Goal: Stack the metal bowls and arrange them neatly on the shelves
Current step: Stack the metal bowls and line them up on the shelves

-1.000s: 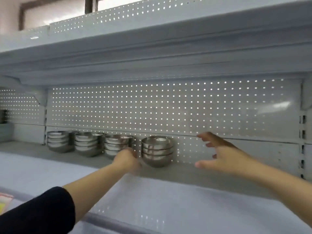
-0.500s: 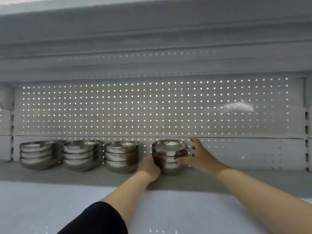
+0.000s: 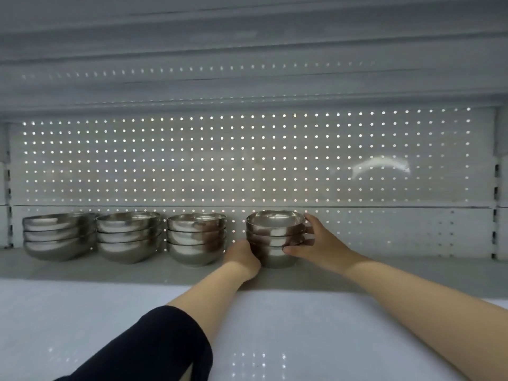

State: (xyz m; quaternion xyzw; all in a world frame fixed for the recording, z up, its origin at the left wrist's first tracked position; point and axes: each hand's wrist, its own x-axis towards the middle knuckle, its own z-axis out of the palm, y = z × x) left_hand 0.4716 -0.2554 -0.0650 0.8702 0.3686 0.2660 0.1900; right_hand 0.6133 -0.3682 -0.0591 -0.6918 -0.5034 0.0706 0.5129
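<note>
a pale grey metal shelf [image 3: 398,273] runs along a perforated back panel [image 3: 247,160]. four stacks of metal bowls stand on it in a row: the rightmost stack [image 3: 275,243], then, going left from it, a second [image 3: 195,239], third [image 3: 128,236] and leftmost stack [image 3: 59,235].
</note>
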